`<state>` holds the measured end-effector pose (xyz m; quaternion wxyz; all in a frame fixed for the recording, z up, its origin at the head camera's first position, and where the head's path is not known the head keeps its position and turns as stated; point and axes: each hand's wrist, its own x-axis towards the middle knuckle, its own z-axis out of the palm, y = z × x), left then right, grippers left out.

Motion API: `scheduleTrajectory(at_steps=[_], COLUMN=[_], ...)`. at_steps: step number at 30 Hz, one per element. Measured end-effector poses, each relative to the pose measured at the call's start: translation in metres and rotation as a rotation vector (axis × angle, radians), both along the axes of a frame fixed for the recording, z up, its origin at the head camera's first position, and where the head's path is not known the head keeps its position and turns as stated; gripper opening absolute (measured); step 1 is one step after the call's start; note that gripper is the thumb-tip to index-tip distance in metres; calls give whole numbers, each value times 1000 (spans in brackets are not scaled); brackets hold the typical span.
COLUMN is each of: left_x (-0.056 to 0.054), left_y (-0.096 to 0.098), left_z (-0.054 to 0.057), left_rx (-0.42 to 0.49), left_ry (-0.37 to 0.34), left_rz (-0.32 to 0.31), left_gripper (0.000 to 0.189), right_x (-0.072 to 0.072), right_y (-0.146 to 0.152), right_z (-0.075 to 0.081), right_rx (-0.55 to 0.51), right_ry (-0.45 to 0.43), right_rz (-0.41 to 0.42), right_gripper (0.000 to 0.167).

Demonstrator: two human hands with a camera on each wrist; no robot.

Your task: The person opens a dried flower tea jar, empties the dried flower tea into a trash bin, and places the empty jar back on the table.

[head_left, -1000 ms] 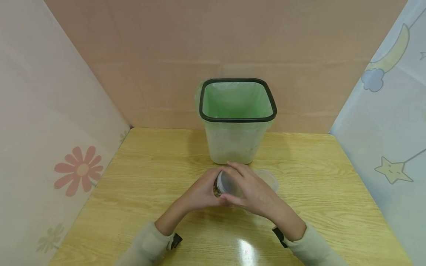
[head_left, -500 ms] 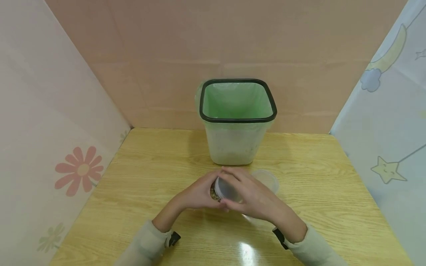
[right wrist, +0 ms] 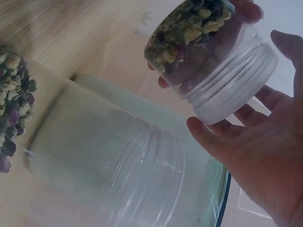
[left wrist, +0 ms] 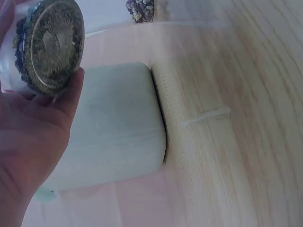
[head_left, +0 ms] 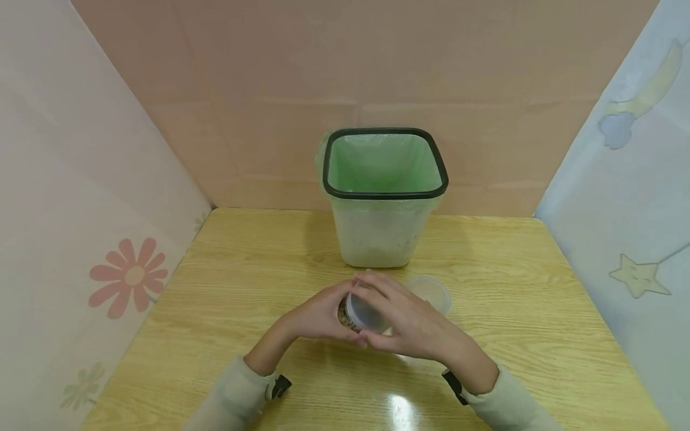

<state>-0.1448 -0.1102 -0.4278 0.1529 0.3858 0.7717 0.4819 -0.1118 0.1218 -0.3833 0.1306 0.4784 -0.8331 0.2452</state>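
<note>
A tan back wall rises behind the scene, flanked by 2 pale side walls, the left wall printed with flowers and the right wall with a moon, a cloud and a star. Below them spreads a wood-grain table, a patch of light glaring near its front. A whitish bin stands upright toward the back, lined with a green bag and topped by a dark rim. From the near edge reach 2 arms in light sleeves, a small black piece showing at each cuff. The left hand wraps round the body of a clear jar, its base facing the left wrist camera; the right hand curves round the other end, fingers along 1 side of the lid and thumb opposite. Held tilted above the table, in front of the bin, the jar wears its frosted lid, which faces up and toward the right hand. A second jar stands on the table just beyond the right hand, its round top partly covered by that hand in the head view. Smallest of all, dried blossoms, yellowish and dark purple, fill part of each of the 2 jars.
</note>
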Motion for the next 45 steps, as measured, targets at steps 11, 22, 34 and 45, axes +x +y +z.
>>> scheduleTrajectory(at_steps=[11, 22, 34, 45], left_x=[3, 6, 0, 0], left_y=[9, 11, 3, -1], left_z=[-2, -2, 1, 4], left_rx=[-56, -121, -33, -17], left_ry=[141, 173, 70, 13], left_rz=[169, 211, 63, 6], left_gripper=[93, 93, 93, 91], right_x=[-3, -3, -1, 0], right_y=[1, 2, 2, 3], right_z=[-1, -4, -5, -2], right_rx=[20, 50, 7, 3], right_ry=[-34, -77, -8, -45], right_rz=[-150, -188, -53, 17], right_gripper=[73, 70, 66, 69])
